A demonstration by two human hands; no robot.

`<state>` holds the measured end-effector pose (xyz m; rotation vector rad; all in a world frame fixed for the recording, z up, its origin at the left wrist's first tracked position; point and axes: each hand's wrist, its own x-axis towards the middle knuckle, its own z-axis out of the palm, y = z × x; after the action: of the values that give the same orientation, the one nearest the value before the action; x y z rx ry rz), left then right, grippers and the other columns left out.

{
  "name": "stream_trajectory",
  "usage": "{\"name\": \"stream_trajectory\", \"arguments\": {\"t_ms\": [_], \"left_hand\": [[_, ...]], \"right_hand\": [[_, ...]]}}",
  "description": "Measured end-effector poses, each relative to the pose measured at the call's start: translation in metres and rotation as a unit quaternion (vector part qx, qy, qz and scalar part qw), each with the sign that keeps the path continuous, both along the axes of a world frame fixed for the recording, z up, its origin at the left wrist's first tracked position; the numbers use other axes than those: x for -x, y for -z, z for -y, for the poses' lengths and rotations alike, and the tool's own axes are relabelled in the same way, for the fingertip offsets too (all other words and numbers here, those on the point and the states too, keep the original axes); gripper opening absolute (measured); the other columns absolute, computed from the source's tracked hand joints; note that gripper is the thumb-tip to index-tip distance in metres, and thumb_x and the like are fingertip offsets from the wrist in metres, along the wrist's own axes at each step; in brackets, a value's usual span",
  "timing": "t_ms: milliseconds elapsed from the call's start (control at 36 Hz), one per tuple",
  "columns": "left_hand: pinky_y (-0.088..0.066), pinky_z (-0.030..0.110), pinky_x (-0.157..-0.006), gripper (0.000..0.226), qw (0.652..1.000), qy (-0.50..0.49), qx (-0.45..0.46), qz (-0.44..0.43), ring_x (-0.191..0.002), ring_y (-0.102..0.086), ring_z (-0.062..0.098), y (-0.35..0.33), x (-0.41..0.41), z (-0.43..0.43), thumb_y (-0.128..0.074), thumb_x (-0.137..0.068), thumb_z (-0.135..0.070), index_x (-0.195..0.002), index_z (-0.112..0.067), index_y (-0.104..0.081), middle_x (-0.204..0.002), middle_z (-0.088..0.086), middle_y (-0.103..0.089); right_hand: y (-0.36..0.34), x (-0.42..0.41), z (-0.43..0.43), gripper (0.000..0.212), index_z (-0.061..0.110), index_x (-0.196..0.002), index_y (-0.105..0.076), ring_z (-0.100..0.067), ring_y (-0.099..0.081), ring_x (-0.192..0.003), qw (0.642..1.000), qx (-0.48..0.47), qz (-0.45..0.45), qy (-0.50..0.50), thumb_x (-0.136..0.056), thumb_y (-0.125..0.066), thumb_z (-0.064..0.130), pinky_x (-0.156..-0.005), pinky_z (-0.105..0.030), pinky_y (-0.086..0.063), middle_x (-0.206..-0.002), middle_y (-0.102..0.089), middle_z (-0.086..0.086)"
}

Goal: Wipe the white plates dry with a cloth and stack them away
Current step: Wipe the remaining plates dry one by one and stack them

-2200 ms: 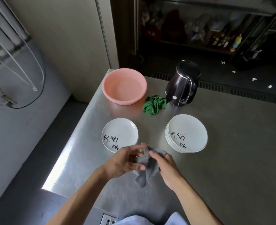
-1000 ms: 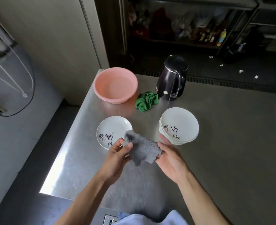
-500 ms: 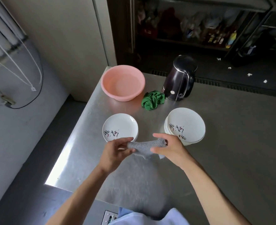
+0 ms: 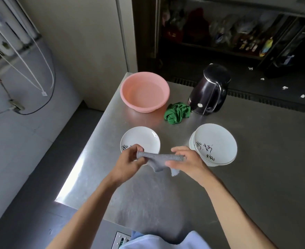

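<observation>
A grey cloth is stretched between my two hands above the steel table. My left hand pinches its left end and my right hand grips its right end. A single white plate with black writing lies just beyond my left hand, partly hidden by it. To the right of my right hand sits a stack of white plates with the same writing.
A pink basin stands at the table's far left corner. A crumpled green cloth lies beside a black kettle. The table's left edge drops to the floor close to the single plate.
The grey cloth went from bunched up between my hands to pulled out into a flat band. Both hands moved slightly apart.
</observation>
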<state>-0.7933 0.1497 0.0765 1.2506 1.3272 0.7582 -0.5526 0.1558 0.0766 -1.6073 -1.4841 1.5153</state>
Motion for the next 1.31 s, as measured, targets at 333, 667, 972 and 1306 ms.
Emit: {"name": "stream_trajectory", "arguments": {"t_ms": [333, 667, 972, 1306], "left_hand": [[-0.056, 0.032, -0.054, 0.022, 0.995, -0.066, -0.003, -0.078, -0.067, -0.069, 0.015, 0.060, 0.018, -0.022, -0.065, -0.101, -0.017, -0.115, -0.031, -0.055, -0.091, -0.005, -0.068], [-0.048, 0.040, -0.103, 0.047, 0.951, -0.139, 0.125, -0.248, -0.124, -0.057, 0.032, 0.098, 0.066, -0.058, -0.052, -0.102, -0.023, -0.145, -0.006, -0.052, -0.135, 0.015, -0.055], [-0.052, 0.034, -0.085, 0.038, 0.959, -0.200, 0.141, -0.139, -0.092, -0.061, 0.022, 0.091, 0.061, -0.060, -0.047, -0.081, -0.036, -0.105, -0.020, -0.073, -0.092, -0.003, -0.068], [-0.053, 0.035, -0.078, 0.011, 0.962, -0.234, 0.125, -0.060, -0.098, -0.067, 0.025, 0.095, 0.059, -0.058, -0.057, -0.095, -0.030, -0.103, -0.027, -0.064, -0.101, -0.001, -0.070]], "right_hand": [[0.040, 0.040, 0.003, 0.039, 0.004, -0.127, -0.062, -0.035, -0.065, -0.115, 0.884, 0.293, -0.331, 0.152, -0.089, -0.068, 0.007, -0.091, -0.048, -0.056, -0.125, -0.067, -0.020], [0.085, 0.058, -0.032, 0.014, 0.020, -0.113, -0.056, -0.005, -0.059, -0.093, 0.928, 0.110, -0.046, 0.354, -0.104, -0.048, 0.026, -0.084, -0.025, -0.042, -0.118, -0.062, -0.002], [0.092, 0.083, -0.047, 0.018, 0.011, -0.111, -0.059, -0.020, -0.060, -0.085, 0.914, 0.084, -0.010, 0.397, -0.103, -0.047, 0.022, -0.074, -0.031, -0.046, -0.090, -0.062, 0.002], [0.098, 0.097, -0.037, 0.020, 0.012, -0.082, -0.054, -0.015, -0.048, -0.072, 0.933, 0.128, -0.007, 0.337, -0.098, -0.050, 0.023, -0.064, -0.026, -0.041, -0.075, -0.054, 0.004]]}}
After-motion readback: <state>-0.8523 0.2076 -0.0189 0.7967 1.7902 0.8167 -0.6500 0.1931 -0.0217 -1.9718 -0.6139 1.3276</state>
